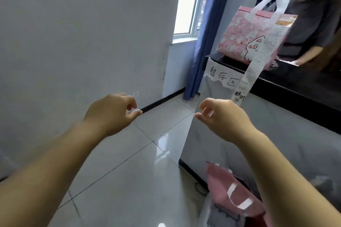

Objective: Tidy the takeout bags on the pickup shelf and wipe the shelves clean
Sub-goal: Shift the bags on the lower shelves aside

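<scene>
A pink takeout bag [245, 37] with white handles and a cartoon drawing stands on the black top of a white counter [287, 125] at the upper right. A long paper receipt [251, 72] hangs from the bag down over the counter's edge. My right hand [223, 118] hovers just below the receipt's lower end, fingers curled apart, holding nothing. My left hand [112, 110] is held out over the floor to the left, fingers loosely apart and empty. A second pink bag [234, 195] lies low at the counter's foot.
A handwritten paper label [221, 76] is stuck on the counter's corner. Another person [313, 20] in a dark shirt stands behind the counter. A white wall fills the left, with a window [190, 2] and blue curtain [206, 33] beyond. Glossy tiled floor [129, 171] lies below.
</scene>
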The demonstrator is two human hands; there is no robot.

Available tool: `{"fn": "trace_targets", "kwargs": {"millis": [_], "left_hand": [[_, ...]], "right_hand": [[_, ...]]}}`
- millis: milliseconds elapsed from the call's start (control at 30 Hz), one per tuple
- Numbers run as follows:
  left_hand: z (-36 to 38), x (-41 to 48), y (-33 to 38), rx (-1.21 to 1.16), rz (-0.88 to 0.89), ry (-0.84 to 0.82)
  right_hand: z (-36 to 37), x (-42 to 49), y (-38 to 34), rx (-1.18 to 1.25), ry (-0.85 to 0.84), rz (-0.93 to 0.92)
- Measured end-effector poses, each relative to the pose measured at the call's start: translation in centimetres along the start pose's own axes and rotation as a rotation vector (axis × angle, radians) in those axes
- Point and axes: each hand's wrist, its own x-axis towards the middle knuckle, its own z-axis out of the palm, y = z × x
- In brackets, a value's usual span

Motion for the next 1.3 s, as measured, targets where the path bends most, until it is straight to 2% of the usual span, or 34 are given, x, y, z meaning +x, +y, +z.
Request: {"fn": "trace_targets", "kwargs": {"millis": [267, 367, 833, 1300], "left_hand": [[-7.1, -14.5, -5.1, 0.123, -0.248, -0.046], [-10.3, -19.6, -7.5, 0.161, -0.355, -0.016], [-26.8, -49.2, -17.6, 0.236, -0.728, 0.071], [-33.2, -70.1, -26.8, 0.258, -1.156, 0.193]], "right_hand": [[2.2, -3.4, -11.3, 0.101, -0.088, -0.253], [2.8, -4.9, -16.5, 0.135, -0.095, -0.323], [5.2, -18.2, -45.4, 0.342, -0.218, -0.634], [10.3, -26.1, -67.4, 0.348, -0.402, -0.969]]}}
